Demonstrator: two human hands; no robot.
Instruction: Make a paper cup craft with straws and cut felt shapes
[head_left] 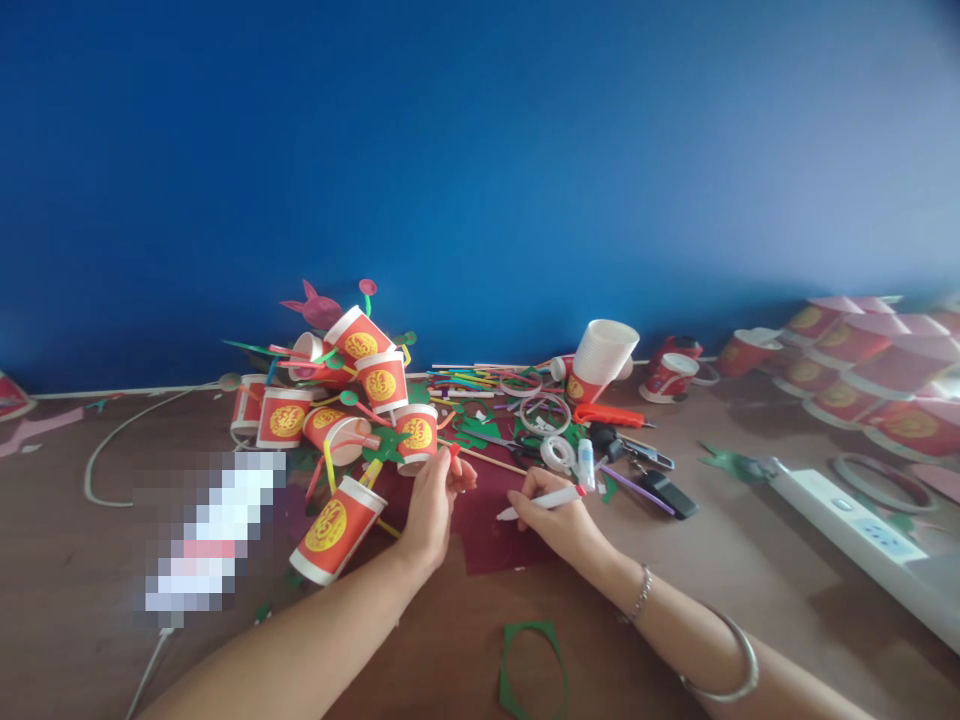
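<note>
Marker (556, 497) in R hand (564, 526), yel. cup logos (325, 525) illegible.

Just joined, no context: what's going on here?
A person's right hand holds a white marker at a dark red sheet; whether the tip touches is unclear. The left hand has a small red piece at its fingertips. Paper cups and straws cluster to the left.

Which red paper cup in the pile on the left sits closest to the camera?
The tilted cup at the front, left of the left hand; it sits lowest in the picture, with the other cups farther back.
</note>
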